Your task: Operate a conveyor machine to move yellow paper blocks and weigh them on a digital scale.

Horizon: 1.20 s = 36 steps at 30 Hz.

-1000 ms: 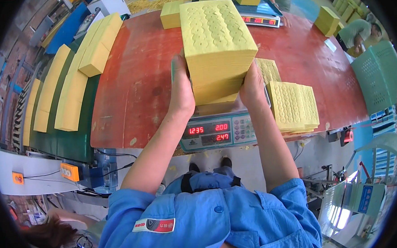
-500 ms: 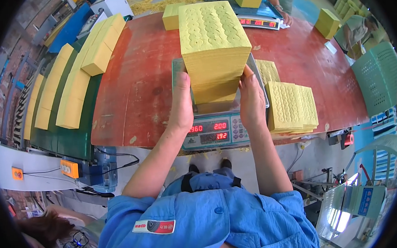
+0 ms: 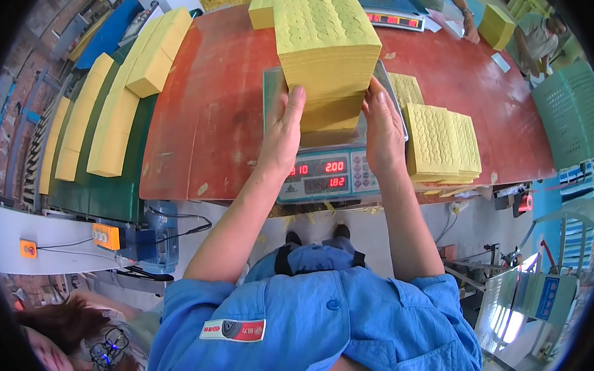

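A tall stack of yellow embossed paper sheets (image 3: 331,73) stands over the plate of a digital scale (image 3: 324,189) at the near edge of the red table. My left hand (image 3: 282,129) presses the stack's left side, its thumb lying across the near left edge. On the opposite side, my right hand (image 3: 384,130) rests its raised fingers against the paper. Together the two hands hold the stack between them. Whether its bottom fully rests on the plate is hard to see. Red figures glow on the scale's display. Right of my right hand lie shorter piles of the same sheets (image 3: 436,141).
Long rows of yellow blocks (image 3: 109,131) line a green surface at the left. Across the red table (image 3: 202,103) sits a second scale (image 3: 396,20), with a co-worker's hand (image 3: 469,27) near it. A green perforated basket (image 3: 565,114) stands at the right. Another person is at lower left.
My left hand has moved in, its thumb now over the stack's near edge. The scale's red figures have changed. The co-worker's hand has shifted right, and the whole view has tilted slightly.
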### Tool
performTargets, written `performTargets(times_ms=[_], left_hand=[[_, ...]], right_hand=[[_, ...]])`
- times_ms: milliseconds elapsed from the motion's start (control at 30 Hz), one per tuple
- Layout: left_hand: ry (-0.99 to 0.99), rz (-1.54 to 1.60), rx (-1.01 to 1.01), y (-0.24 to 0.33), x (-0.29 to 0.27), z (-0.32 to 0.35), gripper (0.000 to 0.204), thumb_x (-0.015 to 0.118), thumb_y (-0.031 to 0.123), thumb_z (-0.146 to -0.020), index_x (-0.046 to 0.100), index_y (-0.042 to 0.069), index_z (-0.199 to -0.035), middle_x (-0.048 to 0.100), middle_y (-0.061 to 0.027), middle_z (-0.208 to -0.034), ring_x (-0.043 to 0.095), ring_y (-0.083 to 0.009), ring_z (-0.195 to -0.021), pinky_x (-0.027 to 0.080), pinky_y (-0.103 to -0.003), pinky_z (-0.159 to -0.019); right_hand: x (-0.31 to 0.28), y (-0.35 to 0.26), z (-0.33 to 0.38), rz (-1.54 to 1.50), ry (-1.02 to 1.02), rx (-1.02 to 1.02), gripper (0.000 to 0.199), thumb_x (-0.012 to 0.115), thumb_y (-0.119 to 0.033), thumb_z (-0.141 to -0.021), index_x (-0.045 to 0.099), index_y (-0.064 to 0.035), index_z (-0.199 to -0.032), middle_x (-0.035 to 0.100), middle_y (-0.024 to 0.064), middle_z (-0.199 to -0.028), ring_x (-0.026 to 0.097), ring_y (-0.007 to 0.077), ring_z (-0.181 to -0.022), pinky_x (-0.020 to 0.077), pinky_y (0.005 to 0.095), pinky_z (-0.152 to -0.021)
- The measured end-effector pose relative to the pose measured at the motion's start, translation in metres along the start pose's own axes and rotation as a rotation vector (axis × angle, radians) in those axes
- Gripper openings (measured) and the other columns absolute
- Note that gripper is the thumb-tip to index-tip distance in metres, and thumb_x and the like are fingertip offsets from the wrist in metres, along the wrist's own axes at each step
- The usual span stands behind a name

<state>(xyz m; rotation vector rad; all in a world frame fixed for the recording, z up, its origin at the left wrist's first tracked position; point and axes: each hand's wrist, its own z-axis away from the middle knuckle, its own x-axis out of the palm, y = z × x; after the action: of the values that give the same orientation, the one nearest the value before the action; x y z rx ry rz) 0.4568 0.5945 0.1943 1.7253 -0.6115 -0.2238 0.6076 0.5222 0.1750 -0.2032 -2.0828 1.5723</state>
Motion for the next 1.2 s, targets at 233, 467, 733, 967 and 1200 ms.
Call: performTargets(times_ms=[233,467,733,967,1200], left_hand=[[-0.008,-0.035,0.049,0.005,0.002,0.015,0.066,0.044,0.043,-0.107,0.027,0.002,-0.155,0.038,-0.0149,-0.154,0.034,-0.0224,-0.143,0.026,-0.036,-0.118],[0.125,-0.108,0.020,-0.010,0.003,0.054,0.060,0.038,0.037,-0.109,0.031,-0.003,-0.153,0.032,-0.0174,-0.159,0.028,-0.0252,-0.148,0.021,-0.039,-0.122],[0.029,-0.142,-0.096,-0.023,-0.017,0.087,0.056,0.037,0.034,-0.110,0.033,-0.004,-0.152,0.032,-0.0197,-0.159,0.027,-0.0276,-0.149,0.022,-0.041,-0.122],[0.046,-0.105,-0.210,-0.041,-0.020,0.121,0.040,0.046,0.024,-0.108,0.053,-0.003,-0.136,0.057,-0.0151,-0.137,0.054,-0.0228,-0.128,0.041,-0.037,-0.111],[0.027,-0.081,-0.293,-0.059,-0.006,0.149,0.023,0.057,0.009,-0.101,0.063,-0.001,-0.121,0.068,-0.0082,-0.112,0.064,-0.0133,-0.103,0.052,-0.028,-0.091]], right_hand=[[-0.004,0.005,0.012,-0.002,0.002,-0.075,0.057,0.042,-0.037,-0.107,0.040,0.0018,-0.149,0.044,0.0152,-0.151,0.036,0.0245,-0.144,0.0265,0.0419,-0.118],[-0.008,0.000,0.034,0.039,0.007,-0.074,0.053,0.041,-0.034,-0.107,0.043,0.0010,-0.147,0.045,0.0151,-0.151,0.037,0.0265,-0.144,0.0277,0.0426,-0.118],[-0.044,0.012,0.098,-0.004,0.059,0.018,0.053,0.042,-0.034,-0.106,0.043,0.0010,-0.147,0.044,0.0160,-0.152,0.037,0.0298,-0.144,0.0273,0.0439,-0.117],[-0.060,0.028,0.144,-0.072,0.123,0.134,0.051,0.041,-0.032,-0.106,0.045,0.0024,-0.145,0.045,0.0171,-0.150,0.038,0.0303,-0.143,0.0282,0.0441,-0.116],[-0.071,0.037,0.160,-0.077,0.251,0.130,0.039,0.050,-0.016,-0.103,0.054,0.0031,-0.137,0.059,0.0134,-0.132,0.054,0.0225,-0.125,0.0406,0.0374,-0.108]])
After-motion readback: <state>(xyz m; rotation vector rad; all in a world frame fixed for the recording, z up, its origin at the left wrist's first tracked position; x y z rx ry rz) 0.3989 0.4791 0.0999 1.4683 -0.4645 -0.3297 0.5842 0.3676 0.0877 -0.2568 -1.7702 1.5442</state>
